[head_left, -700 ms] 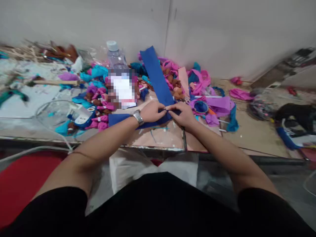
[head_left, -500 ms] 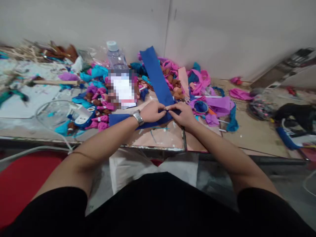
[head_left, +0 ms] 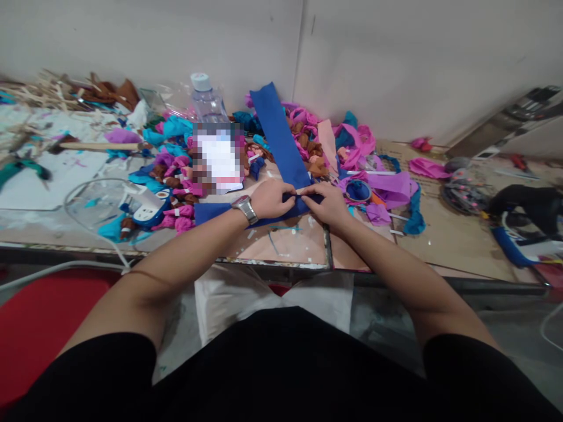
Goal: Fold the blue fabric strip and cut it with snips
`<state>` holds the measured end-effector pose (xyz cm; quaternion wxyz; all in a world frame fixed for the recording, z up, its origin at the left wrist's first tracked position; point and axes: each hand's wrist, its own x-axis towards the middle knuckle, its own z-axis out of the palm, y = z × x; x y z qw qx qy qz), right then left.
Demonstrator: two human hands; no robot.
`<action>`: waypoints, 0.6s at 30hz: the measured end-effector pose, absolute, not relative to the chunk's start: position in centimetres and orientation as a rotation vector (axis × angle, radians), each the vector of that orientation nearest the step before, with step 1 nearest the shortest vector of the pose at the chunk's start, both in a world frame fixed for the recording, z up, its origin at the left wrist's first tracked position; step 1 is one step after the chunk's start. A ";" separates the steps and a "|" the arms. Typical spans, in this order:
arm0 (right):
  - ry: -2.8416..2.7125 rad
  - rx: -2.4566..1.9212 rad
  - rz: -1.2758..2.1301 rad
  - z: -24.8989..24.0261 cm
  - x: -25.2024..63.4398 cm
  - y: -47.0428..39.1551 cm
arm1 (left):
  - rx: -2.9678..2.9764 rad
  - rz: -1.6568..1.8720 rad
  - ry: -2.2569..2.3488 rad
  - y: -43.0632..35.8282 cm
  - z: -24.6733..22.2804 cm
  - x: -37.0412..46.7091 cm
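My left hand [head_left: 271, 200], with a silver watch at the wrist, and my right hand [head_left: 326, 203] meet fingertip to fingertip near the table's front edge. Both pinch a small dark blue piece [head_left: 298, 196] between thumbs and forefingers. Under and around them lies a blue strip [head_left: 213, 213] that passes beneath my left wrist. A second, longer blue strip [head_left: 279, 135] slants from the back of the table down to my fingers. How the held piece joins the strips cannot be made out.
Left of centre stand a bottle [head_left: 209, 102], a bright-screened phone [head_left: 220, 158] and a blue-white power socket [head_left: 152, 208] among crumpled coloured pieces. A hammer [head_left: 97, 146] and green-handled pliers [head_left: 21, 168] lie farther left. On the right are purple strips [head_left: 391, 187] and a round clear container [head_left: 465, 190].
My fingertips have shifted slightly on the dark blue piece, and more of it shows between them. My left wrist has turned a little. The strips have not visibly moved.
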<state>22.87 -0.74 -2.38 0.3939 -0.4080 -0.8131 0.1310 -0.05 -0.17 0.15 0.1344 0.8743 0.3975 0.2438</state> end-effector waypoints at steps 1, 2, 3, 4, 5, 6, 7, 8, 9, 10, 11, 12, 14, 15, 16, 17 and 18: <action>-2.068 -1.029 0.331 -2.4 22.9 -0.8 | 2.520 0.702 1.140 -0.2 0.2 0.0; -2.073 -1.019 0.327 -2.3 22.9 -0.8 | 2.503 0.700 1.128 -0.2 0.3 0.0; -2.078 -1.009 0.323 -2.3 22.9 -0.8 | 2.484 0.698 1.118 -0.2 0.3 0.0; -2.082 -1.000 0.319 -2.3 22.9 -0.8 | 2.468 0.697 1.107 -0.2 0.4 0.0; -2.083 -0.994 0.315 -2.3 22.9 -0.8 | 2.456 0.693 1.099 -0.2 0.5 0.0; -2.082 -0.991 0.314 -2.3 22.9 -0.8 | 2.447 0.688 1.094 -0.2 0.5 0.0; -2.080 -0.990 0.314 -2.3 22.9 -0.8 | 2.443 0.679 1.093 -0.3 0.5 0.0; -2.081 -0.988 0.316 -2.3 22.9 -0.8 | 2.439 0.670 1.095 -0.3 0.5 0.0; -2.081 -0.983 0.316 -2.3 22.9 -0.8 | 2.435 0.663 1.099 -0.3 0.6 0.0; -2.080 -0.972 0.313 -2.3 22.9 -0.8 | 2.428 0.660 1.101 -0.3 0.6 0.1; -2.080 -0.959 0.307 -2.2 22.8 -0.8 | 2.417 0.660 1.103 -0.3 0.6 0.1; -2.082 -0.944 0.298 -2.2 22.8 -0.8 | 2.401 0.660 1.102 -0.3 0.6 0.1; -2.085 -0.916 0.281 -2.1 22.8 -0.9 | 2.360 0.656 1.096 -0.3 0.7 0.1; -2.088 -0.903 0.275 -2.0 22.7 -0.9 | 2.340 0.651 1.096 -0.3 0.8 0.1; -2.092 -0.894 0.273 -2.0 22.7 -1.0 | 2.322 0.646 1.099 -0.2 0.8 0.1; -2.096 -0.888 0.274 -1.9 22.7 -1.0 | 2.307 0.640 1.102 -0.2 0.9 0.1; -2.103 -0.885 0.275 -1.9 22.7 -1.0 | 2.293 0.635 1.105 -0.1 0.9 0.0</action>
